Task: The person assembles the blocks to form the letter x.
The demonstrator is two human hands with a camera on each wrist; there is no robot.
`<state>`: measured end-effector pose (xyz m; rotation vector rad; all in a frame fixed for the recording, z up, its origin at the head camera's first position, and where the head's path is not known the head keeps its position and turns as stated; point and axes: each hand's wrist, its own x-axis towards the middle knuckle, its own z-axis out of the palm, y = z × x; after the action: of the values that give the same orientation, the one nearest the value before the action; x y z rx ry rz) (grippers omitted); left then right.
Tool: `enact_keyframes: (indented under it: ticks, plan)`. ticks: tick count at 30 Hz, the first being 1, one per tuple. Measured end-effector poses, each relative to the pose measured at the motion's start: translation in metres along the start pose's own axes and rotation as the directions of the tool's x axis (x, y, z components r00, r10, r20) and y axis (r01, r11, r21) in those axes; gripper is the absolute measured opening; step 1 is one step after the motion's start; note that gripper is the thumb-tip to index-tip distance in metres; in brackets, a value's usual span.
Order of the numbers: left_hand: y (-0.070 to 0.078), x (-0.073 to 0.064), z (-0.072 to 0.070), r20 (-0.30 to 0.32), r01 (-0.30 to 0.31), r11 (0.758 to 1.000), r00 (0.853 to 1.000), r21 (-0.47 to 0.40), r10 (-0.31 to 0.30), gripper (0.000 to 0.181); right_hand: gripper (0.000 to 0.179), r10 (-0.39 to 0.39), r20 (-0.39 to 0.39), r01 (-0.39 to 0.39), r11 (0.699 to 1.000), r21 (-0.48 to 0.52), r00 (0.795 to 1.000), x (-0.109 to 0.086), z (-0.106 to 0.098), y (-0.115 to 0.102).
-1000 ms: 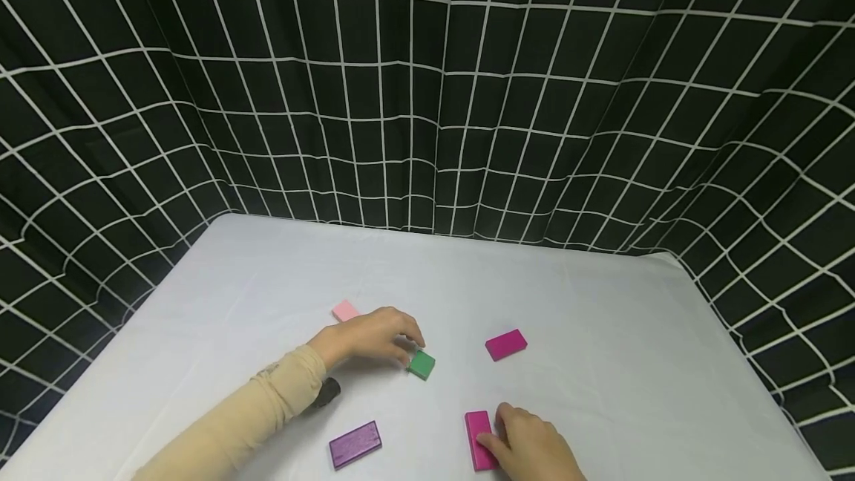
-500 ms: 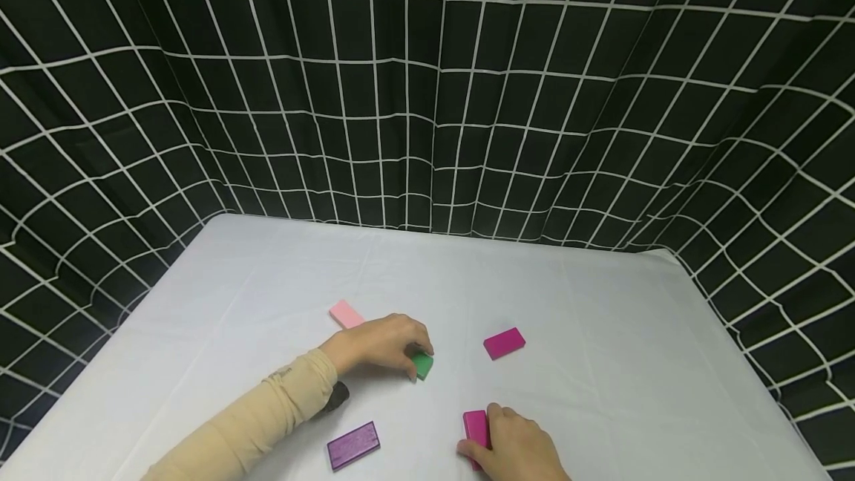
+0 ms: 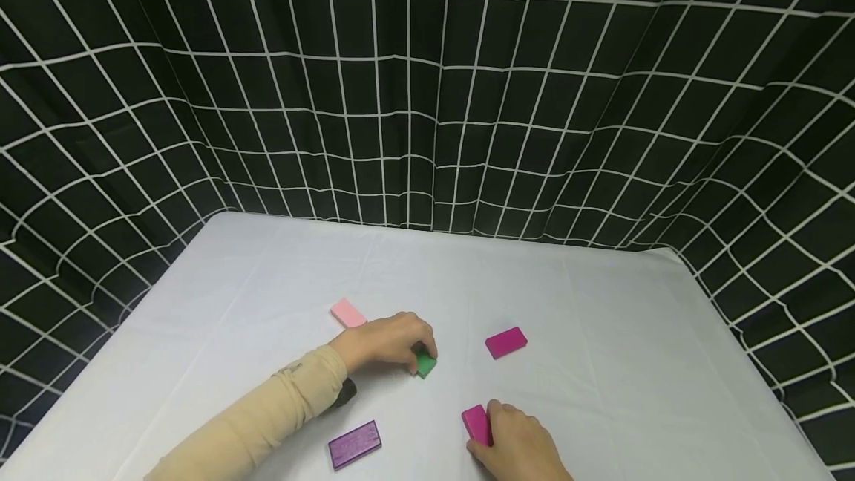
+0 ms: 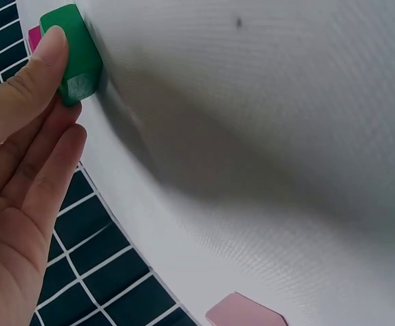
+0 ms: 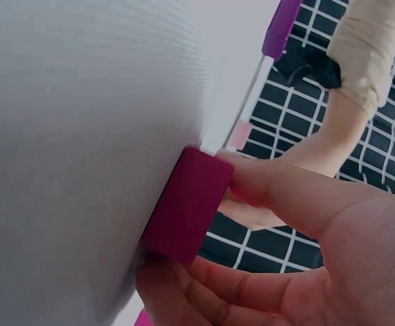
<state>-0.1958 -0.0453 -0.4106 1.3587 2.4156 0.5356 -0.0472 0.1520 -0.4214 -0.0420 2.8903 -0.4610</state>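
Observation:
My left hand pinches a green block near the middle of the white table. In the left wrist view the thumb lies on one face of the green block, with fingers behind it. At the front, my right hand grips a bright pink block between thumb and fingers. The right wrist view shows that magenta-looking block at the table surface, thumb at one end and fingers at the other. Part of each held block is hidden by the hand.
A light pink block lies just behind the left wrist. A purple block lies in front of the left forearm, and a dark magenta block sits to the right. Black curtains with white grid lines surround the white table.
My left hand has moved slightly right and closed its fingers on the green block. My right hand has closed round the bright pink block, which has turned a little.

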Motion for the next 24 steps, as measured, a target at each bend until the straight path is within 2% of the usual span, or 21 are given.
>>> enact_keyframes:
  ticks: [12,24]
  plan:
    - [0.0016,0.0018,0.0005,-0.003,0.057,0.998,0.998,-0.024,-0.057,0.031,0.032,-0.015,-0.046,0.015,1.000,0.001,0.999,0.0012,-0.0041,0.0014]
    - [0.0002,0.0021,0.0006,-0.014,0.050,0.998,0.999,-0.028,-0.050,0.031,0.030,-0.062,-0.136,0.059,0.998,-0.026,0.989,0.0021,-0.0091,0.0096]
